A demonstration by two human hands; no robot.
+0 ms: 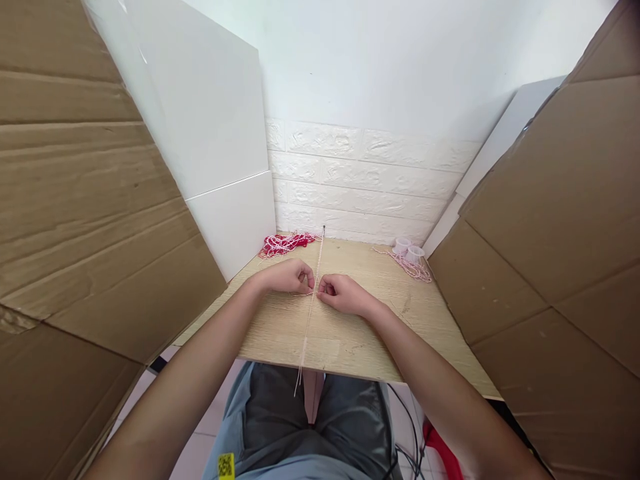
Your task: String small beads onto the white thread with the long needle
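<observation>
A pale cord [309,327] runs from a small dark peg [324,227] at the back of the wooden table down over the front edge, where its loose ends hang. My left hand [293,275] is just left of the cord, its fingers pinched on a thin strand close to it. On the right side of the cord, my right hand [340,293] has thumb and fingertips pressed together at the same spot. The strand between the fingertips is very fine, and what the right fingertips hold is too small to make out.
Red and white cords [285,244] lie in a tangle at the back left. At the back right are two small clear cups [415,255] beside pink cord [413,269]. Cardboard panels [90,200] flank the wooden table [430,320]; a white brick-pattern wall [370,173] stands behind.
</observation>
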